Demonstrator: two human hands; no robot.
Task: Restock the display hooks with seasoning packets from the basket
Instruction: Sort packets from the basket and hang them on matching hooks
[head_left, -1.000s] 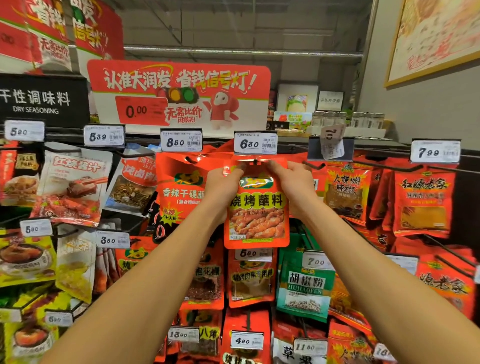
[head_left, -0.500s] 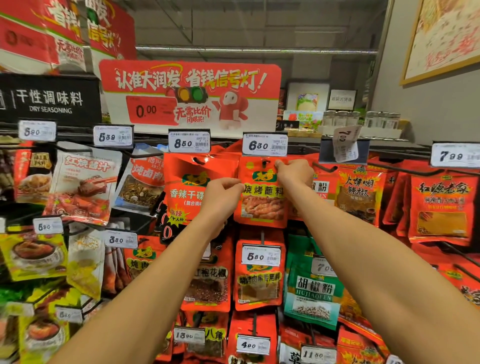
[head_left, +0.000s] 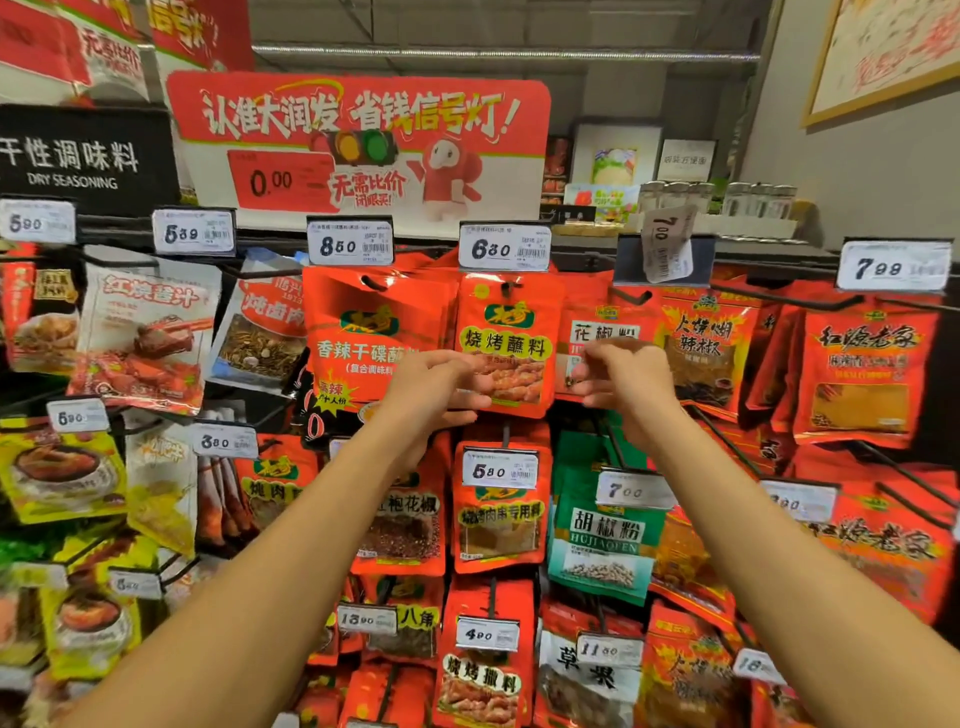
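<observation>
Now packet between loose grips

Left hand covers the lower left corner of the hanging orange packet and the right edge of the neighbouring red packet, cutting off that packet's last printed characters. Right hand hides the lower part of the packet labelled 花椒. Both hands are motion-blurred; finger contact with the packets cannot be told. The twisted price tag, upper right of centre, is only partly legible. Packets at the lower and left frame edges are cut off and smeared.
</observation>
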